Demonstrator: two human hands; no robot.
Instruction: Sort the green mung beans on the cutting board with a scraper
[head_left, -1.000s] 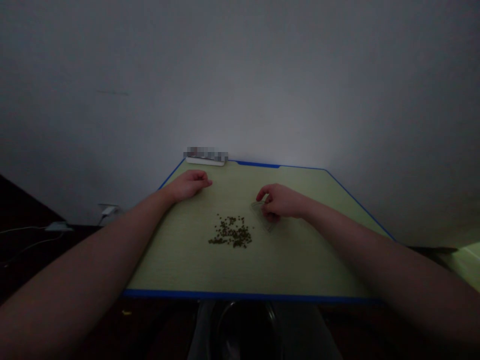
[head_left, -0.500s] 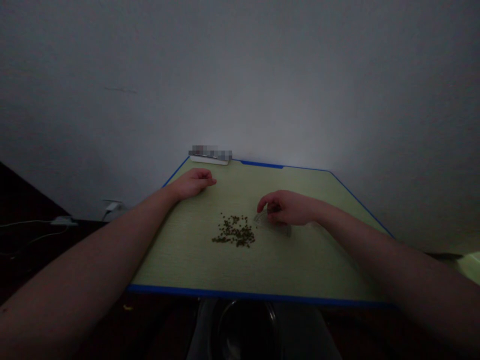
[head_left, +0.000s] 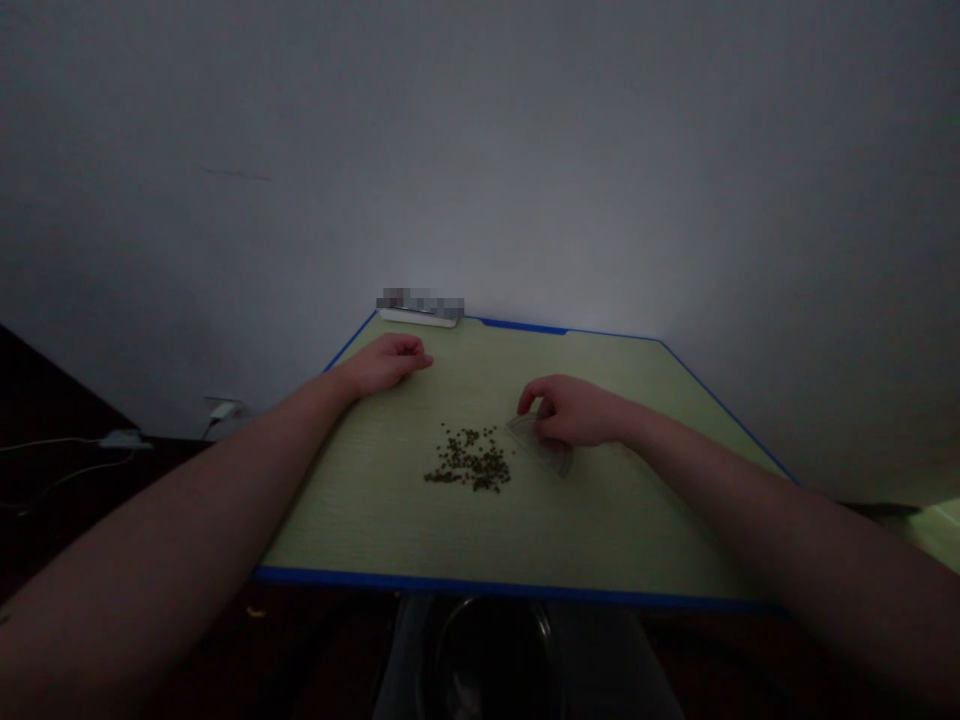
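Small dark green-brown grains, perhaps dried beans or seeds (head_left: 476,465), lie scattered in a loose patch on the pale green tabletop (head_left: 360,525). My right hand (head_left: 574,410) is to the right of the patch, its fingers closed on a clear plastic fan-shaped piece (head_left: 553,458). That piece is tilted beside the grains; whether it is a cup or a flat sheet I cannot tell. My left hand (head_left: 390,362) rests at the table's left side with fingers curled in, and I see nothing in it. It lies beyond the grains, apart from them.
A white flat device (head_left: 418,318) stands at the back left corner, its top blurred out. Blue edging (head_left: 450,585) runs round the table. Below the front edge is a dark round bowl-like vessel (head_left: 491,660). A plug (head_left: 223,412) and cables are by the wall at left.
My right hand has turned the clear plastic piece slightly, so its broad curved edge now shows toward the grains. My left hand has stayed in place.
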